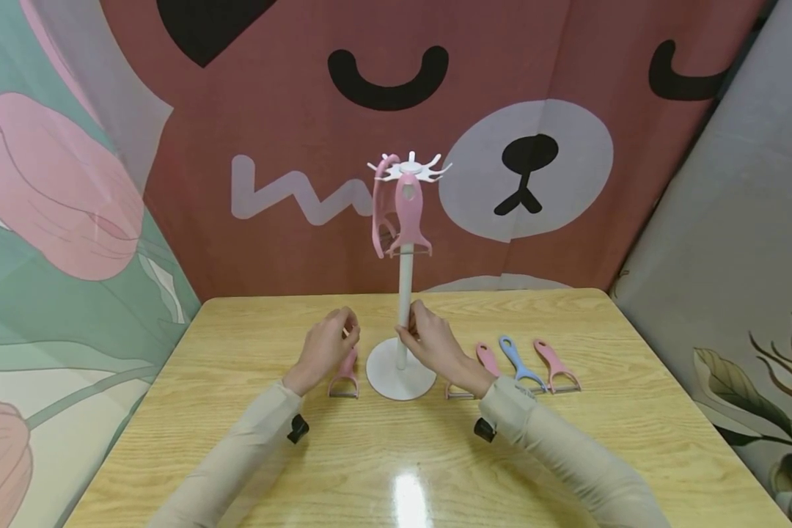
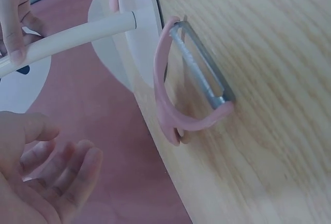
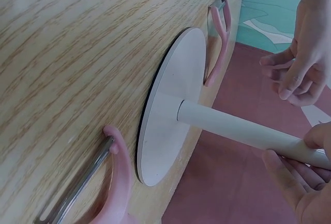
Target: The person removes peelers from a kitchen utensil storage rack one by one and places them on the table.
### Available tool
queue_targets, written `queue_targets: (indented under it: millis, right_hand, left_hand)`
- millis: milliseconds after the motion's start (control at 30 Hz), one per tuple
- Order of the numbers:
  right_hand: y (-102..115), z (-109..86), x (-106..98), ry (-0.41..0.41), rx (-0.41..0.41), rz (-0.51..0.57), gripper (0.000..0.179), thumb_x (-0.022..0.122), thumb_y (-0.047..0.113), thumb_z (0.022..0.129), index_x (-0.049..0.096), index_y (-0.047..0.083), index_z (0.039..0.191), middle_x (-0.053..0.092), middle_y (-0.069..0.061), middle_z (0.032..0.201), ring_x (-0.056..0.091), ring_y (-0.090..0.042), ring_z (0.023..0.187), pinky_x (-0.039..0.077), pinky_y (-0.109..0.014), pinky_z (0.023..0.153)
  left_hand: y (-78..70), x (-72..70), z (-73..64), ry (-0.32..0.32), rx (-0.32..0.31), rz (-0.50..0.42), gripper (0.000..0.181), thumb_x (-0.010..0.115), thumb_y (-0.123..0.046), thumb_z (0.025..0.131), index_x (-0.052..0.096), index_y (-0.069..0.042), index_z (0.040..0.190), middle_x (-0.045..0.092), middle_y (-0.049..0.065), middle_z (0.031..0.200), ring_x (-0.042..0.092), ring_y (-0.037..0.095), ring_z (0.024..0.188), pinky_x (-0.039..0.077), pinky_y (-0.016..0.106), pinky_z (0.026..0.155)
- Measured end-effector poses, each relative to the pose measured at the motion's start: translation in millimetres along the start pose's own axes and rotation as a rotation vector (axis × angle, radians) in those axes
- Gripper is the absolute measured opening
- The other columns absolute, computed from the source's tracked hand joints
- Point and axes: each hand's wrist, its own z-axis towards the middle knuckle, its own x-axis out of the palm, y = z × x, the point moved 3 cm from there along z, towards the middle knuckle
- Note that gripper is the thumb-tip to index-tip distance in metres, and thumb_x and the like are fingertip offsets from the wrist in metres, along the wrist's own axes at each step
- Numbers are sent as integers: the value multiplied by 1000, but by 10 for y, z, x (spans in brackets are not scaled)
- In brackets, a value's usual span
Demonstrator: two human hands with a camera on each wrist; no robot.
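A white rotating-top stand (image 1: pixel 405 279) rises from the table, and its pole is gripped low down by my right hand (image 1: pixel 435 339) between thumb and fingers. Two pink peelers hang from the hooks at its top, one facing forward (image 1: pixel 408 213) and one sideways at its left (image 1: pixel 379 213). Left of the round base (image 3: pixel 173 110) lies another pink peeler (image 2: pixel 163 97) with a metal blade. My left hand (image 1: pixel 323 345) hovers above that peeler's handle, fingers loosely bent. In the left wrist view it holds nothing and stays apart from the peeler.
Right of the base lie a pink peeler (image 1: pixel 487 358) partly behind the right forearm, a blue peeler (image 1: pixel 515 359) and another pink one (image 1: pixel 551 359). Behind the wooden table (image 1: pixel 257 447) hangs a printed bear curtain (image 1: pixel 290 249).
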Motion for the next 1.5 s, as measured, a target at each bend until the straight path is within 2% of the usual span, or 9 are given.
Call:
queue_targets:
  millis: [267, 500, 867, 1200, 1500]
  right_hand:
    - [0, 1, 2, -8, -2, -4, 19, 67, 9, 95, 52, 1, 103, 60, -7, 83, 66, -16, 71, 53, -21, 60]
    - [0, 10, 10, -3, -8, -12, 18, 66, 10, 96, 51, 1, 102, 60, -6, 83, 66, -15, 71, 53, -21, 60]
    - [-3, 9, 24, 1, -5, -15, 19, 66, 9, 95, 51, 1, 103, 60, -6, 83, 67, -15, 72, 53, -21, 60]
    - [12, -2, 16, -3, -10, -2, 19, 67, 7, 95, 51, 1, 103, 60, -7, 84, 67, -16, 71, 53, -21, 60]
    - [5, -4, 7, -9, -17, -6, 20, 68, 7, 94, 51, 1, 102, 61, -6, 83, 67, -16, 71, 53, -21, 59]
  left_hand:
    - [-28, -54, 46, -43, 26, -29, 6, 63, -8, 96, 61, -6, 100, 63, 4, 89, 64, 16, 73, 50, 30, 58]
    - [-66, -110, 104, -111, 68, -29, 4, 59, -9, 97, 60, -6, 99, 63, 5, 88, 64, 18, 72, 50, 33, 57]
    - [-164, -206, 169, -161, 104, -49, 8, 59, -9, 98, 60, -3, 103, 63, 7, 88, 64, 19, 70, 49, 32, 53]
    - [-222, -313, 248, -243, 133, -96, 9, 58, -12, 100, 60, -3, 104, 61, 9, 96, 64, 22, 80, 54, 35, 66]
    - [-311, -420, 328, -265, 158, -95, 11, 57, -12, 100, 60, -3, 104, 60, 9, 92, 62, 22, 79, 55, 34, 65]
